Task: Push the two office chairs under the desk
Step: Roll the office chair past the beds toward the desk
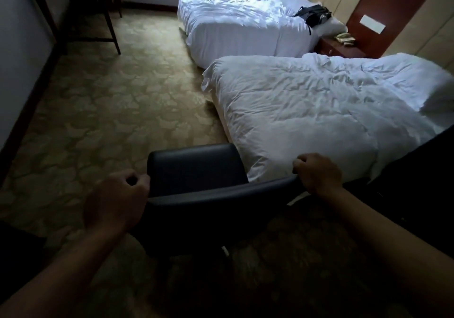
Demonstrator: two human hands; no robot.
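A dark padded office chair [196,167] stands right in front of me on the carpet, its seat facing away and its curved backrest rim toward me. My left hand [118,202] is curled around the left end of that rim. My right hand [317,174] grips the right end, close against the near bed. A dark wooden desk [108,20] with thin legs stands far off at the top left against the wall. Only one chair shows in this view.
Two beds with white duvets [319,111] fill the right side; the nearer one touches the chair's right side. A black bag [313,14] lies on the far bed. A nightstand with a phone [344,38] sits between them. Patterned carpet [103,111] stretches toward the desk.
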